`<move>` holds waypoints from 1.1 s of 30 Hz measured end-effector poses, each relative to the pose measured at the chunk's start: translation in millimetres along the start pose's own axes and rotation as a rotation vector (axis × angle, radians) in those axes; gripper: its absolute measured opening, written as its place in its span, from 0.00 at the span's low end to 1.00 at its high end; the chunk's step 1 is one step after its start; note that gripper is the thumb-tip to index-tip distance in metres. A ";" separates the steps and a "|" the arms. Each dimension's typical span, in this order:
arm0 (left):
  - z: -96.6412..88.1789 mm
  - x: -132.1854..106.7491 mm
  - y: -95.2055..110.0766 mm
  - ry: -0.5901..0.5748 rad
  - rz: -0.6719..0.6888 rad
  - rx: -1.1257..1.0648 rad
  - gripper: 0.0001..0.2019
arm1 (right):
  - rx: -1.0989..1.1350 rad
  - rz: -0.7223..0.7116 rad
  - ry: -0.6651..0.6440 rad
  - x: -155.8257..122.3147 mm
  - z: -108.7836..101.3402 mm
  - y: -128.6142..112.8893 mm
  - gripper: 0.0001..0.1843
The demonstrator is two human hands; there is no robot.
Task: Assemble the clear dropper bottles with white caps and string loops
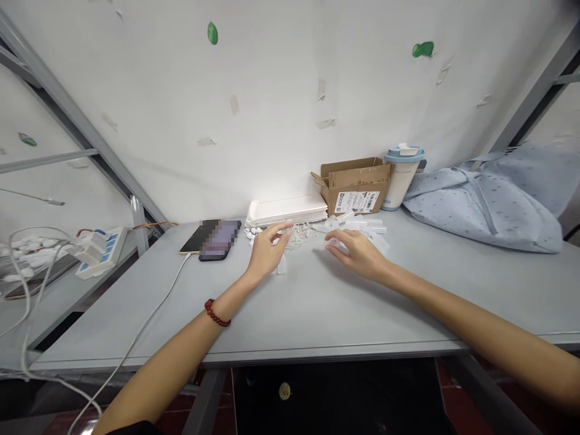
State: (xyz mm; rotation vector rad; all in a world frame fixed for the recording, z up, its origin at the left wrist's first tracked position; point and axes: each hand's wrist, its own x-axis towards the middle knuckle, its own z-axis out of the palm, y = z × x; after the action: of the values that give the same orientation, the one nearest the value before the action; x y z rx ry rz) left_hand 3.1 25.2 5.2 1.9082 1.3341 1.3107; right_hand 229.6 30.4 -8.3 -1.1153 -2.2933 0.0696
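Observation:
My left hand (267,249) reaches over the grey table (317,302) with its fingers stretched toward a scatter of small white plastic parts (299,232); nothing shows in it. A red bead bracelet (216,314) circles that wrist. My right hand (356,251) lies palm down beside a heap of clear plastic tubes (362,225), fingers spread and touching the nearest pieces. A small white piece (281,266) lies on the table just under my left hand.
A stack of white trays (287,210) and an open cardboard box (357,184) stand at the wall, with a lidded cup (402,175) beside the box. A blue cloth bag (489,199) fills the right. Two phones (212,238) lie left, one on a white cable (149,320). A power strip (102,249) sits far left.

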 end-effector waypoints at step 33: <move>-4.7 0.5 12.9 -0.217 -0.285 -0.515 0.11 | 0.657 0.199 0.038 -0.8 1.6 -9.4 0.09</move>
State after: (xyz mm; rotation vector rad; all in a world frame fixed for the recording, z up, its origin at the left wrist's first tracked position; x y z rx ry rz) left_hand 4.8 19.5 17.7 1.4045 0.9935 1.1288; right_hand 222.5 24.1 -7.2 -0.9634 -1.8911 0.8068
